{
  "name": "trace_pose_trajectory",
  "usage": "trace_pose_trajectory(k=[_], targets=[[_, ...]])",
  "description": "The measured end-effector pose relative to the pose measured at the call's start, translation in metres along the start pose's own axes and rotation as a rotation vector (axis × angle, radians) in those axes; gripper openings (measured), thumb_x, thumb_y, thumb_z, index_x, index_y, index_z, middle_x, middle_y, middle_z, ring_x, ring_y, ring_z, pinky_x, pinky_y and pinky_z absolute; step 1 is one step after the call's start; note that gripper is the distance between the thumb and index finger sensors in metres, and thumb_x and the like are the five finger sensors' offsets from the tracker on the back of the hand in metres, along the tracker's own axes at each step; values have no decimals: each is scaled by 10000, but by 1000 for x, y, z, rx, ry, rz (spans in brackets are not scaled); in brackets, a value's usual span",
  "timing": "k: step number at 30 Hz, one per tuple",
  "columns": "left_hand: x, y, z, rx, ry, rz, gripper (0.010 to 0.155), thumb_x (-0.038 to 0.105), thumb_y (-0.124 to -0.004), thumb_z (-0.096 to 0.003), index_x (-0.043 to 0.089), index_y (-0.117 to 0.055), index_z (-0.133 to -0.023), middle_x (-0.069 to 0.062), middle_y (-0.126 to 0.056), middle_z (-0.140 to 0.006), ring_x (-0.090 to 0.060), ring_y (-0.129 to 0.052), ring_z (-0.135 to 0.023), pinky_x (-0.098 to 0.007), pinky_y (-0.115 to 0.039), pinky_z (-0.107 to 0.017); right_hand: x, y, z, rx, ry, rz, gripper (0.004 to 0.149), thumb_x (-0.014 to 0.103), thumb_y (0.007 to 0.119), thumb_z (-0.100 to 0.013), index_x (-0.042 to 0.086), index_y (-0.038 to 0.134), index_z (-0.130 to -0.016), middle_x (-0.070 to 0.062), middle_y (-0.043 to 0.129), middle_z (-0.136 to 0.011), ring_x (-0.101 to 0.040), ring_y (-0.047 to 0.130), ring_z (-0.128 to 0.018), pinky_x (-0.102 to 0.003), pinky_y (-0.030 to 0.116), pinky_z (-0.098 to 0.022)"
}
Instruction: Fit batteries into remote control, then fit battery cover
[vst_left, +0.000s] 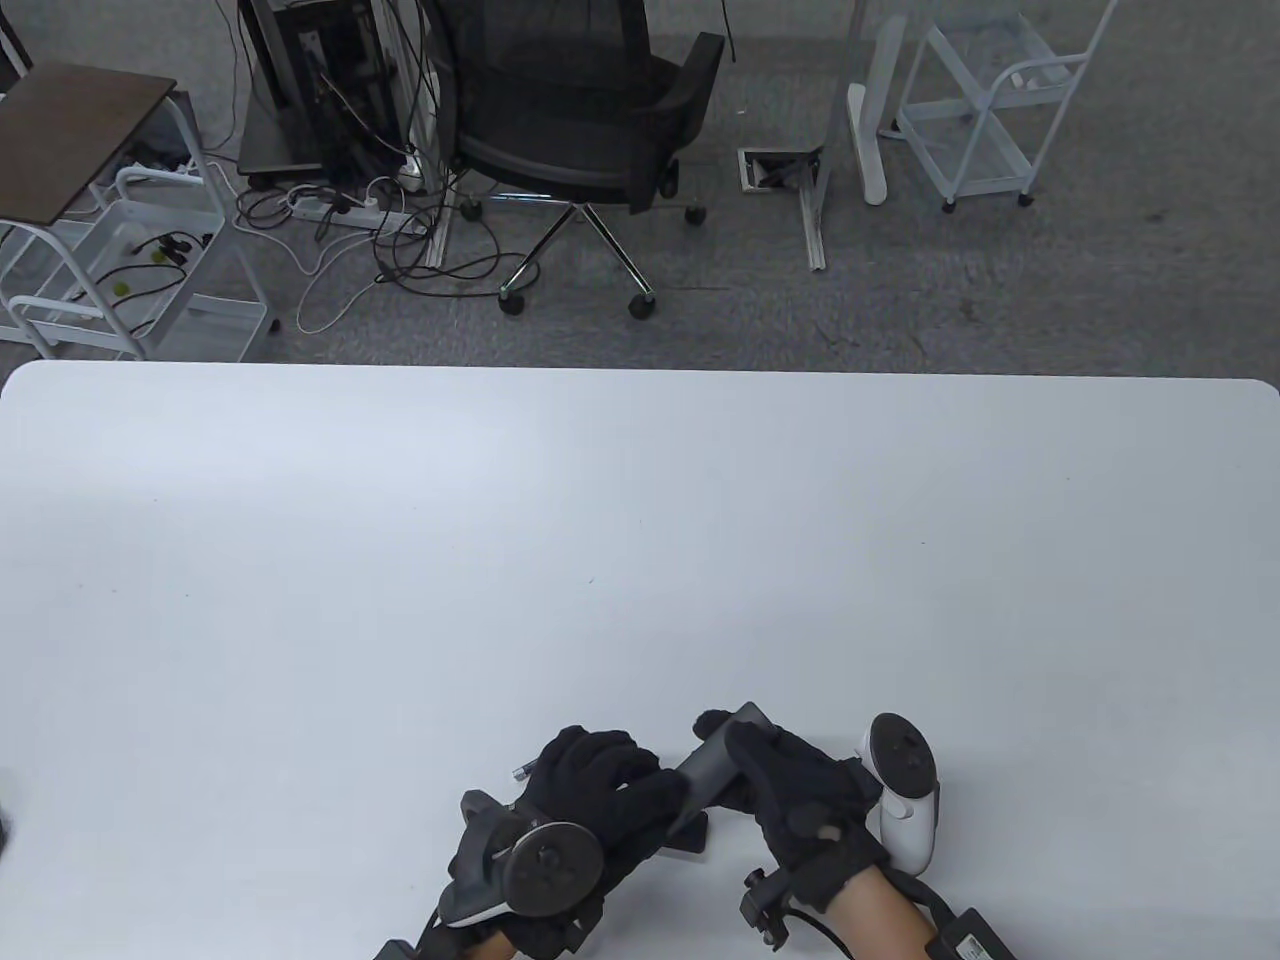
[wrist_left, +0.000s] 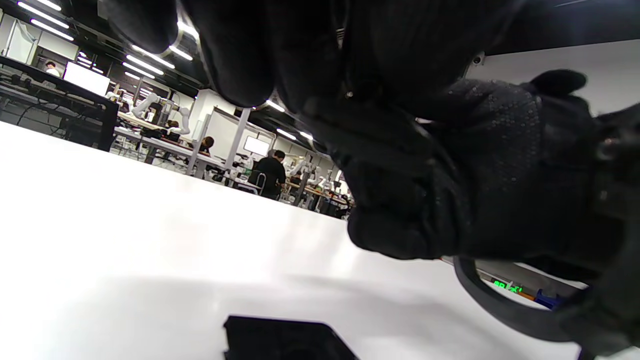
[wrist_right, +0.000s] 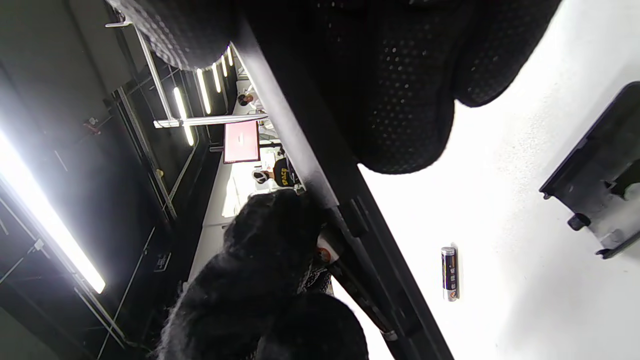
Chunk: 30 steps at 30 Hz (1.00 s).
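The grey remote control (vst_left: 712, 768) is held off the table between both hands near the front edge. My right hand (vst_left: 770, 775) grips its far end; in the right wrist view the remote (wrist_right: 320, 170) runs as a dark bar under my fingers (wrist_right: 400, 100). My left hand (vst_left: 625, 790) is at the remote's near end, and its fingertips (wrist_right: 270, 250) pinch a battery (wrist_right: 325, 253) against the open compartment. A second battery (wrist_right: 449, 273) lies loose on the table, left of my left hand (vst_left: 522, 771). The dark battery cover (wrist_right: 597, 175) lies on the table under the remote (vst_left: 690, 838).
The white table (vst_left: 640, 560) stretches far and to both sides. The battery cover also shows at the bottom of the left wrist view (wrist_left: 285, 340). An office chair (vst_left: 580, 130), carts and cables stand on the floor beyond the far edge.
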<state>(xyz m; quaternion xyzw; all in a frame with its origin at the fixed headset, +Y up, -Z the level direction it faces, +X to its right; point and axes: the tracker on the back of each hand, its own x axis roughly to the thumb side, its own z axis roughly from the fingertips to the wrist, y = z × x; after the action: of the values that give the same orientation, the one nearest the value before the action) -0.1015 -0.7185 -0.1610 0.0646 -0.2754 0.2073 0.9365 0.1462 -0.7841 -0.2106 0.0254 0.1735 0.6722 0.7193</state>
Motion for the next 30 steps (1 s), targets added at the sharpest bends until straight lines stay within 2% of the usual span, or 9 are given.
trace_pose_trajectory(k=[21, 26, 30], targets=[[4, -3, -1, -44, -6, -35, 453, 513, -838, -442, 385, -848, -876, 12, -869, -1014, -330, -793, -1026, -621, -601, -823, -1, -6, 2, -63, 21, -16, 602, 447, 740, -503, -15, 803, -884, -212, 1019, -653, -348, 1062, -408, -530, 812, -488], [-1, -2, 3, 7, -43, -6, 529, 546, -793, -438, 417, -772, -951, 29, -844, -1024, -306, -782, -1029, -608, -589, -836, -1, -9, -2, 20, 15, -69, 609, 456, 726, -512, 0, 776, -912, -204, 999, -691, -356, 1050, -457, -545, 787, -519], [-9, 2, 3, 31, -12, 2, 591, 558, -780, -434, 379, -731, -994, 25, -833, -1031, -307, -781, -1027, -606, -590, -833, 0, -10, -2, 9, 3, -62, 612, 459, 727, -510, 8, 769, -920, -199, 991, -709, -363, 1042, -485, -560, 768, -534]])
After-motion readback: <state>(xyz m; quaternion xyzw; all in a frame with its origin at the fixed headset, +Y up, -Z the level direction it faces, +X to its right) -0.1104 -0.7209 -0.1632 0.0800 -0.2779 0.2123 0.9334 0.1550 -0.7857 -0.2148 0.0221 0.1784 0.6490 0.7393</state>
